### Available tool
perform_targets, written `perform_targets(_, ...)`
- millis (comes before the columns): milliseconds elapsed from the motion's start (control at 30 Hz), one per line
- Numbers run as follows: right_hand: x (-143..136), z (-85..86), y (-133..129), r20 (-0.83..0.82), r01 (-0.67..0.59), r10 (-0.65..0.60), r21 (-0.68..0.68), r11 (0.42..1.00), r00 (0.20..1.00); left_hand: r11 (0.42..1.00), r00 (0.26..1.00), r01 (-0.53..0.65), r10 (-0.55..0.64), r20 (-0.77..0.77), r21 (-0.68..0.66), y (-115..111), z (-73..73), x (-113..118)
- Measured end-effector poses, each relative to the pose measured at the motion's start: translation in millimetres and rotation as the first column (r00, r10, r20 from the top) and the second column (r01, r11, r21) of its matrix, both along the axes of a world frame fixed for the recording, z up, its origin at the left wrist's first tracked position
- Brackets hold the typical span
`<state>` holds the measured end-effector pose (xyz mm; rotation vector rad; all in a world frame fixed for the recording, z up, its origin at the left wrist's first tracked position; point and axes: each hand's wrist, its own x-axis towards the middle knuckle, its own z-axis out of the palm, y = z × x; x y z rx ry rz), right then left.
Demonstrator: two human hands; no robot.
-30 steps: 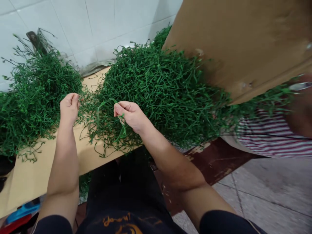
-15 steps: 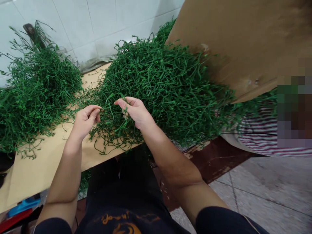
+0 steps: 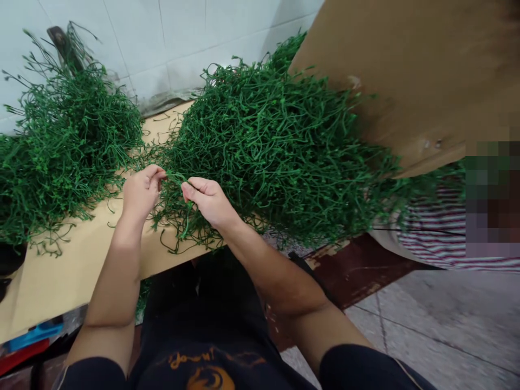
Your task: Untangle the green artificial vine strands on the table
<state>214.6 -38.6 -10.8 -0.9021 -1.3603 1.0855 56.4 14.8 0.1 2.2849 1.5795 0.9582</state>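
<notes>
Thin green stems with small buds form a big pile (image 3: 268, 146) on tan cardboard (image 3: 60, 276). My right hand (image 3: 207, 200) is closed on a few green stems (image 3: 189, 219), which hang below its fingers and reach toward the left. Just left of it, my left hand (image 3: 142, 189) pinches the other end of these stems between thumb and fingertips. A short stretch of green shows between the two hands. Loose stems lie under and around them at the pile's left edge.
Another green pile (image 3: 77, 130) lies at the left, against the tiled wall (image 3: 182, 32). A large cardboard sheet (image 3: 398, 70) leans at the upper right. Beside it, at the right edge, is a person in striped clothing (image 3: 434, 227). Blue and red objects lie at lower left.
My right hand has moved left and slightly down, closer to my left hand. My left hand has risen a little and now grips the stems' end. The view has shifted slightly.
</notes>
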Motion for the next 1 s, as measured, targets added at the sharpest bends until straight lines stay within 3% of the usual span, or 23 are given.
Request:
perform_targets(200,-0.8,3.7,-2.2,-0.069,0.021,-0.023,-0.041,0.999,0.997,0.986,0.987,-0.135,0.143,-0.073,0.098,12.6,11.2,6.7)
perform_targets(300,6.1,5.4,2.3,-0.110,-0.005,-0.009,-0.123,0.992,0.994,0.988,0.989,-0.137,0.140,-0.037,0.075,16.9,13.6,6.9)
perform_targets(400,15.2,6.4,9.7,-0.203,-0.005,-0.035,-0.191,0.982,0.979,0.997,0.996,-0.075,0.076,0.049,-0.025,15.7,10.6,5.7)
perform_targets(500,24.6,8.6,17.6,-0.293,0.024,-0.091,-0.226,0.974,0.952,0.987,0.991,0.069,-0.051,0.127,-0.143,6.9,5.5,7.5)
perform_targets(600,30.3,12.3,22.1,-0.379,-0.006,-0.083,-0.229,0.973,0.921,0.974,0.986,0.140,-0.120,0.119,-0.177,-2.2,2.6,11.4)
perform_targets(667,29.6,14.1,22.3,-0.430,-0.100,0.005,-0.199,0.975,0.903,0.984,0.992,0.114,-0.104,0.074,-0.136,-3.7,2.3,13.2)
perform_targets(767,21.3,14.2,19.0,-0.489,-0.211,0.117,-0.143,0.967,0.865,0.998,0.999,-0.018,0.017,-0.027,-0.052,2.0,4.0,13.2)
perform_targets(867,8.2,13.7,12.7,-0.508,-0.180,0.081,-0.149,0.972,0.858,0.992,0.984,-0.124,0.122,-0.128,-0.007,11.7,7.3,12.0)
perform_targets(1000,-3.9,16.2,2.8,-0.469,-0.083,0.002,-0.153,0.985,0.883,0.992,0.981,-0.120,0.123,-0.149,0.027,18.4,13.1,14.6)
